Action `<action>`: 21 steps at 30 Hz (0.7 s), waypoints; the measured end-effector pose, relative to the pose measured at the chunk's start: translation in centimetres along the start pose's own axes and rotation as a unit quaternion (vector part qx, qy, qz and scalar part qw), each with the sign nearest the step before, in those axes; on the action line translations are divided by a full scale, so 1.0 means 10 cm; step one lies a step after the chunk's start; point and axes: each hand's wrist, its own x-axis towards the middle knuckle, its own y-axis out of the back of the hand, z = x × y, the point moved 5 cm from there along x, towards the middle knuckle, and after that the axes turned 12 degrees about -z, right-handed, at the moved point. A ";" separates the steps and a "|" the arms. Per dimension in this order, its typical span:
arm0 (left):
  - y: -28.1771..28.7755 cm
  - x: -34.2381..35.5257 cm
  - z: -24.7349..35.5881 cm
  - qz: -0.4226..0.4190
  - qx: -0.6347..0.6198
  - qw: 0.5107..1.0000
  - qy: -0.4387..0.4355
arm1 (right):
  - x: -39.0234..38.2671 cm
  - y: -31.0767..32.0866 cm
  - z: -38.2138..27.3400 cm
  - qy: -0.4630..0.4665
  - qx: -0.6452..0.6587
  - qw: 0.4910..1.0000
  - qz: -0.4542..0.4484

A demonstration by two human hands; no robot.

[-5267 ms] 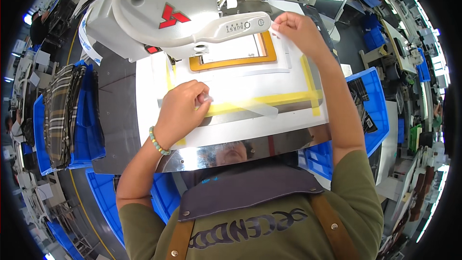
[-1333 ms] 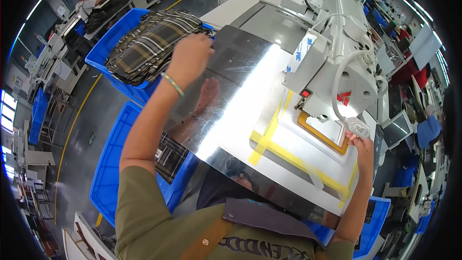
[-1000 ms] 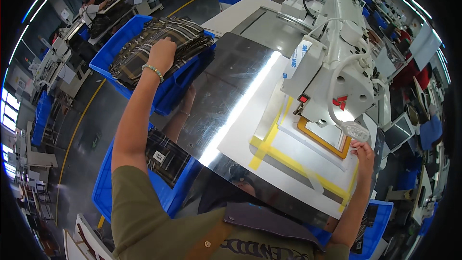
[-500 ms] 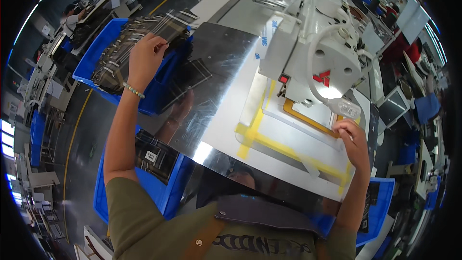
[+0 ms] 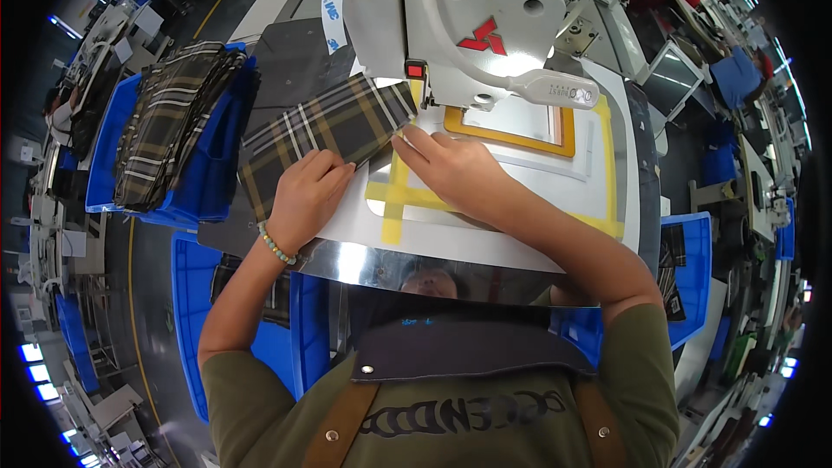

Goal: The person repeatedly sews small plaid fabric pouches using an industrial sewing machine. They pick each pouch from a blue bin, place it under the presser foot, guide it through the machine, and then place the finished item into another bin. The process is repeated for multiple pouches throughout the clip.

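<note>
My left hand [image 5: 308,193], a beaded bracelet at its wrist, has its fingers closed on the near edge of a plaid fabric piece [image 5: 321,126]. My right hand [image 5: 451,169] pinches the right corner of that fabric, over white board [image 5: 338,224] with yellow tape [image 5: 394,217]. The fabric slants across the left part of the board, left of the sewing machine head [image 5: 459,17]. Under the head lies an orange rectangular frame [image 5: 568,130], just beyond my right hand. Its far edge is partly hidden by the machine.
A blue bin [image 5: 101,169] of stacked plaid fabric stands at the left. More blue bins [image 5: 186,321] are below the table edge, another [image 5: 693,277] at the right. A metal edge [image 5: 364,260] runs along the table front. Other workers [image 5: 737,82] sit in the background.
The view has swung from the left bin toward the machine. My left hand has brought a fabric piece from the stack onto the board, and my right hand has moved left from the frame to it.
</note>
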 end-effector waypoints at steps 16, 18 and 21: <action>0.21 -0.57 -0.07 -0.003 0.020 0.998 0.059 | 0.08 -0.13 -0.04 0.026 -0.075 0.994 0.078; 0.24 -0.64 -0.13 0.000 0.046 0.997 0.061 | -0.01 -0.10 0.00 0.021 -0.104 0.990 0.088; 0.20 -0.60 -0.19 -0.017 0.088 0.995 0.043 | -0.16 -0.06 0.05 0.021 -0.125 0.987 0.099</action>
